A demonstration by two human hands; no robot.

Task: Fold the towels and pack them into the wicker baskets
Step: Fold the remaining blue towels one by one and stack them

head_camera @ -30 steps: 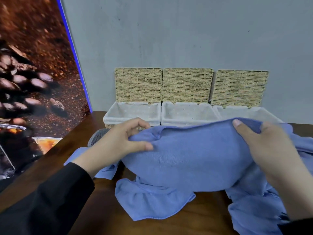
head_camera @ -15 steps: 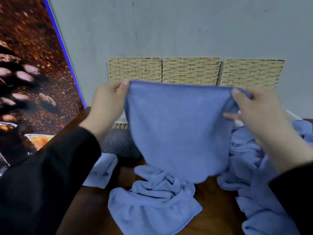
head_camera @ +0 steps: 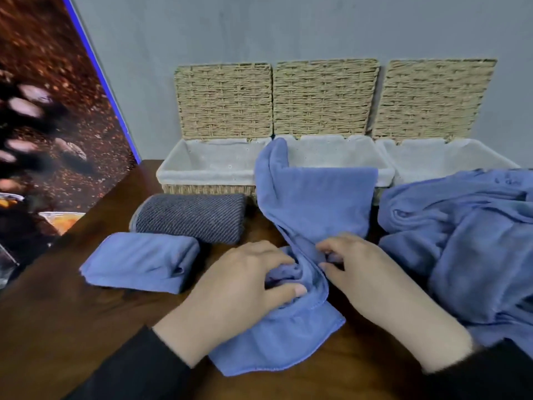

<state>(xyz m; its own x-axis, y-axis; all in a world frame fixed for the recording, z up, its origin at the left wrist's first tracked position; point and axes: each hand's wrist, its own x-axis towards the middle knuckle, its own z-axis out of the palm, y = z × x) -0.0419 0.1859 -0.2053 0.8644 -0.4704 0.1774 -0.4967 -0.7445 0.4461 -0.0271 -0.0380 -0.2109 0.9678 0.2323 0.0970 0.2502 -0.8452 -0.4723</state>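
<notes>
Both hands work a blue towel [head_camera: 311,203] at the middle of the dark wooden desk [head_camera: 72,313]. The left hand [head_camera: 239,287] lies on the towel's bunched near part, its fingers [head_camera: 277,256] curled into the folds and the thumb pressing the cloth from the near side. The right hand [head_camera: 360,269] pinches a ridge of the same towel, its fingers [head_camera: 331,246] bent narrowly round the fabric just beside the left hand. The towel's far end drapes up over the front rim of the middle wicker basket [head_camera: 383,168], 1 of 3 lined baskets standing side by side against the grey wall [head_camera: 288,27] with their lids raised; the left basket [head_camera: 207,174] and the right basket [head_camera: 450,157] flank it.

Half a second earlier the same towel hung in the air, stretched between both raised hands in front of the lids; it now lies down on the desk and basket rim, and both hands have dropped to its near part.

A folded blue towel [head_camera: 141,261] and a folded grey towel [head_camera: 190,217] sit to the left, touching each other. A loose heap of blue towels [head_camera: 467,241] lies at the right.
</notes>
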